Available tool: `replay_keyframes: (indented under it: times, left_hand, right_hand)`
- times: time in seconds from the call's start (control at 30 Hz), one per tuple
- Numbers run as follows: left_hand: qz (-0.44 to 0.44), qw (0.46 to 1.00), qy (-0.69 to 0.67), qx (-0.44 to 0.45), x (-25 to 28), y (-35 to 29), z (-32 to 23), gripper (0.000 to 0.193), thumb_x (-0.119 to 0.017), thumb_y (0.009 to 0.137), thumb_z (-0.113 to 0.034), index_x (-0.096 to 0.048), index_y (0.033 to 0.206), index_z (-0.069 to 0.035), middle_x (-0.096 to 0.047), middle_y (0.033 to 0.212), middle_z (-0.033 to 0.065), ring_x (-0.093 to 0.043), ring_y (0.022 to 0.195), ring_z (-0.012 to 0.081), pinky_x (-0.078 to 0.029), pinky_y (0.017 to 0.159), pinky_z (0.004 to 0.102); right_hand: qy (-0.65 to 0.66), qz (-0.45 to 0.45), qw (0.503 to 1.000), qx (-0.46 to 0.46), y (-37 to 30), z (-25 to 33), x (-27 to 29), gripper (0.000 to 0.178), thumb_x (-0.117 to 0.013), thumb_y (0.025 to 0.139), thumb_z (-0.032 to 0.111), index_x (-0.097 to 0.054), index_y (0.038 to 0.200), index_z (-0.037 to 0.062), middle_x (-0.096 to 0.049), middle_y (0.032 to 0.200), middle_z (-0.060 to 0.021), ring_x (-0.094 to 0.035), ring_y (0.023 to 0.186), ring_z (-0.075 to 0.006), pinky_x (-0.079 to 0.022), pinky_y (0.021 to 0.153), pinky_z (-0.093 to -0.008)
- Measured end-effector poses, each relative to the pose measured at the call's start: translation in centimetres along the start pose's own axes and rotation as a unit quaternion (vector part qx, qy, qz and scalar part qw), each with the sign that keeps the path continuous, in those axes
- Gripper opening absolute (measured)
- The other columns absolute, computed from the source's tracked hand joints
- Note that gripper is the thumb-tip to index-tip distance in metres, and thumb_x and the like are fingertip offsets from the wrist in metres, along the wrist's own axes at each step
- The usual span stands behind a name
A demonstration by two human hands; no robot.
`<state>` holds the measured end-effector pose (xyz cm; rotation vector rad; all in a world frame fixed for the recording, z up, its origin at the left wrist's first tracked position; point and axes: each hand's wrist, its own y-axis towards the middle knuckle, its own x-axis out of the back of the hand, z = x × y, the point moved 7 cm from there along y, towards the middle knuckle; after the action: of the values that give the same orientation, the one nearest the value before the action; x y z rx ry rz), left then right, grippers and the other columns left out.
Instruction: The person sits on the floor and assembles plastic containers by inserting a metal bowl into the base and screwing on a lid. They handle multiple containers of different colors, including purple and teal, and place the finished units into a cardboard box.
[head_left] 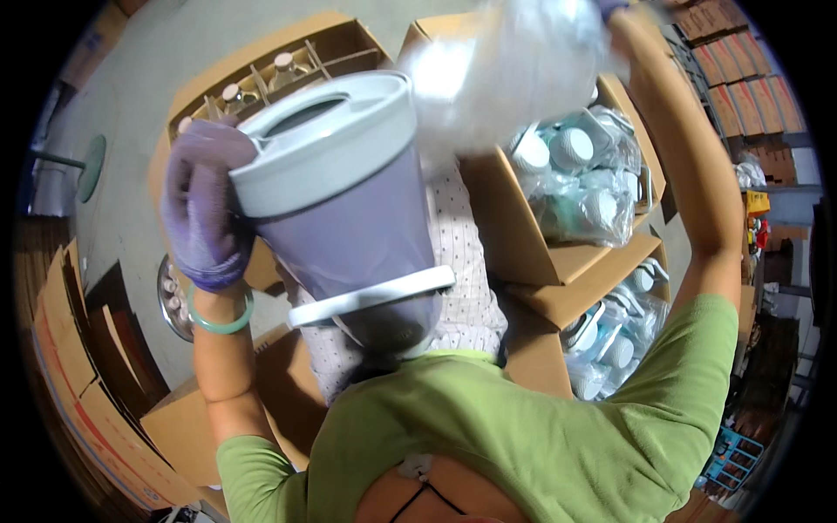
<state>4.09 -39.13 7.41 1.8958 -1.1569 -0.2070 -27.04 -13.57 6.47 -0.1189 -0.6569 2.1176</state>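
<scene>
My left hand, in a purple knit glove, grips the rim of a purple-grey bucket. The bucket is tilted in front of my body, with a pale grey collar around an oval opening and a pale handle hanging across its lower part. My right arm is raised. Only a blurred bit of my right hand shows at the top edge, next to a clear plastic bag, which hangs from it in the air, smeared by motion. The fingers of that hand are mostly hidden.
An open divided carton with several capped bottles stands behind the bucket. On the right, cartons hold bagged pale blue-and-white items. Flattened cardboard leans at left, near a round metal dish. Boxes stack at far right.
</scene>
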Motion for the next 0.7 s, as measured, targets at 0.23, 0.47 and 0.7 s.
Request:
replay_keyframes:
  times: [0.23, 0.47, 0.7]
  left_hand:
    - [0.154, 0.986, -0.022, 0.057, -4.3, 7.0, 3.6, 0.034, -0.059, 0.094, -0.026, -0.063, 0.112, 0.002, -0.062, 0.102, 0.0115, -0.061, 0.09, 0.0201, -0.05, 0.081, 0.0306]
    - [0.135, 0.951, 0.154, 0.232, -6.5, 12.0, 16.8, 0.058, -0.07, 0.087, -0.023, -0.049, 0.135, 0.002, -0.063, 0.121, 0.0189, -0.062, 0.111, 0.0286, -0.052, 0.091, 0.0361]
    - [-0.036, 0.846, -0.272, 0.457, -6.4, 7.1, 24.3, 0.033, -0.059, 0.095, -0.015, -0.058, 0.124, 0.002, -0.068, 0.108, 0.0136, -0.067, 0.096, 0.0233, -0.055, 0.091, 0.0335]
  right_hand:
    - [-0.103, -0.062, 0.977, 0.176, 11.4, 6.3, -9.2, 0.037, -0.06, 0.093, 0.034, -0.065, 0.11, 0.0019, -0.069, 0.097, -0.0136, -0.066, 0.083, -0.0218, -0.054, 0.079, -0.0364]
    - [0.123, 0.06, 0.977, 0.163, 12.2, 6.6, -16.4, 0.067, -0.072, 0.081, 0.049, -0.056, 0.123, -0.0011, -0.062, 0.115, -0.0128, -0.059, 0.098, -0.0232, -0.049, 0.085, -0.035]
    - [-0.32, -0.142, 0.822, 0.449, 16.3, 0.1, -14.6, 0.094, -0.079, 0.068, 0.051, -0.043, 0.138, 0.0004, -0.056, 0.124, -0.0305, -0.055, 0.115, -0.0441, -0.045, 0.1, -0.0463]
